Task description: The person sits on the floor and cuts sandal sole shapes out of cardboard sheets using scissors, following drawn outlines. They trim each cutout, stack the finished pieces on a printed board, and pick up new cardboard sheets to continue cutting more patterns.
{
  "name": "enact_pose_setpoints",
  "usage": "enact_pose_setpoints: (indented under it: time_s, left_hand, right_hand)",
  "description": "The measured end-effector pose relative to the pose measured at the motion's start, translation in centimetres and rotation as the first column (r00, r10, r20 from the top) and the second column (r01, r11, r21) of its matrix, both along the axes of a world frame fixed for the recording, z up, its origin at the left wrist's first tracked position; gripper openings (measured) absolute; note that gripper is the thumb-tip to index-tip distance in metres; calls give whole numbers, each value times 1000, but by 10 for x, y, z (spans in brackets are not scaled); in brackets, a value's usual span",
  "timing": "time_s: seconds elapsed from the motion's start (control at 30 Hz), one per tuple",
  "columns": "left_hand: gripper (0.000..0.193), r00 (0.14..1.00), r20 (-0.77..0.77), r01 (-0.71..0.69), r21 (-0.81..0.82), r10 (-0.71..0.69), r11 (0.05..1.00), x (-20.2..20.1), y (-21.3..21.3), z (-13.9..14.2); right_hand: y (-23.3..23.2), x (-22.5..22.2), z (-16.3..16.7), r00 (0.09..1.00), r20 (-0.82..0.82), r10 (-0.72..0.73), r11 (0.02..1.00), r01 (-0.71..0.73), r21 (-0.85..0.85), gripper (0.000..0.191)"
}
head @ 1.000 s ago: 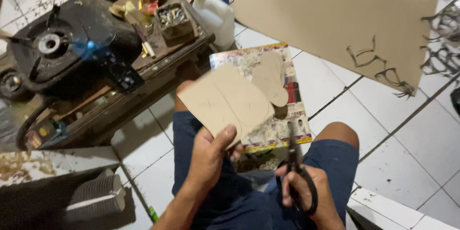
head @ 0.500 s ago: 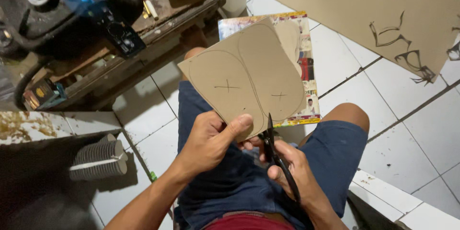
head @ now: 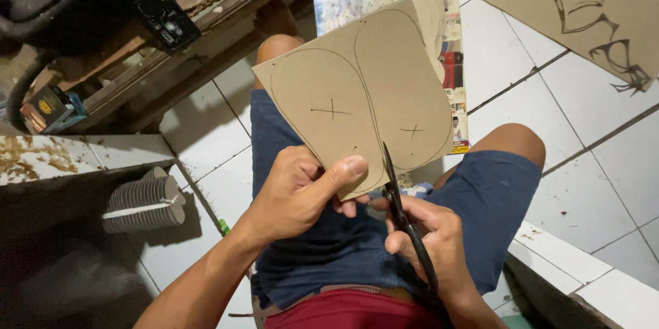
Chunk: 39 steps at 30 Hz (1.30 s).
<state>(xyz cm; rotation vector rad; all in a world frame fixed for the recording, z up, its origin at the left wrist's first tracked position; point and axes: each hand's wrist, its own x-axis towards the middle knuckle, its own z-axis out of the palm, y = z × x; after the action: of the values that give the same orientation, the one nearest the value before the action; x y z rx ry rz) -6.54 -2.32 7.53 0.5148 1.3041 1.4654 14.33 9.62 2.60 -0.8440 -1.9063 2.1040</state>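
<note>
Over the lap, above the blue shorts (head: pixel 480 192), the left hand (head: pixel 298 195) pinches the lower edge of a tan cardboard sheet (head: pixel 357 96), thumb laid flat on its face and fingers curled behind. Compared with a second ago, the sheet now sits closer to the camera and more face-on, so both pencilled outlines, each marked with a small cross, read clearly. The right hand (head: pixel 429 243) is closed round the handles of black scissors (head: pixel 401 216); earlier the blades pointed down beside the knee, now the tips stand at the sheet's bottom edge between the two outlines, blades nearly together. Judgement: cutting has gone from preparation to first contact; no cut line is visible yet along either outline. Containers: the wooden crate-like tray (head: pixel 206 20) at upper left holds a dark machine body and small tools, contents only partly in view. A printed magazine (head: pixel 449 61) lies on the tiled floor (head: pixel 570 185) beneath the sheet. A larger cardboard panel (head: pixel 570 0) lies at upper right.
</note>
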Motion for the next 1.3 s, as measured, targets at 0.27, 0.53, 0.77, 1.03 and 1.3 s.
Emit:
enact_pose_setpoints:
  time_s: [0.27, 0.53, 0.77, 1.03, 1.3]
  left_hand:
    - [30, 999, 40, -33, -22, 33, 999, 6, 2, 4]
    - [30, 988, -137, -77, -10, 75, 997, -1, -3, 13]
    - [28, 998, -63, 0, -35, -2, 999, 18, -3, 13]
    - [29, 997, 71, -27, -27, 29, 999, 26, -8, 5]
    - [28, 997, 67, -40, 4, 40, 999, 26, -9, -4]
  right_hand:
    - [-3, 6, -7, 1000, -12, -19, 961, 22, 274, 55]
    - [-5, 11, 0, 989, 147, -29, 926, -29, 375, 29]
    - [-4, 4, 6, 991, 129, -21, 932, -27, 362, 22]
    - [-9, 7, 1, 991, 94, -94, 923, 52, 380, 20]
    - [-5, 22, -8, 968, 249, -35, 981, -14, 192, 20]
